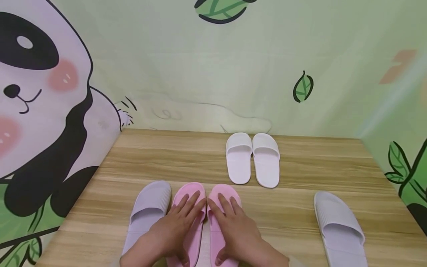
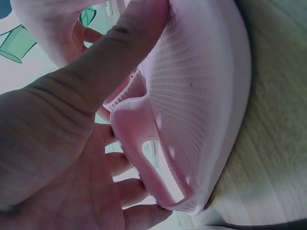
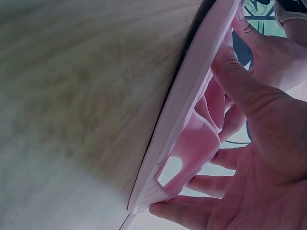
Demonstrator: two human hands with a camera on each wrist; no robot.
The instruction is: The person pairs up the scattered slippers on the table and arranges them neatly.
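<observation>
At lower centre of the head frame, the left hand (image 1: 176, 228) rests on a pink textured slide slipper (image 1: 194, 241), the right hand (image 1: 238, 231) on a matching pink slipper (image 1: 216, 233); both hands' fingers (image 1: 189, 204) are spread.

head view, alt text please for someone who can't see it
A person's left grip and right grip rest on paired pink slippers on a wood-grain floor. White slippers lie beyond, one greyish slipper sits left, another farther right.
</observation>
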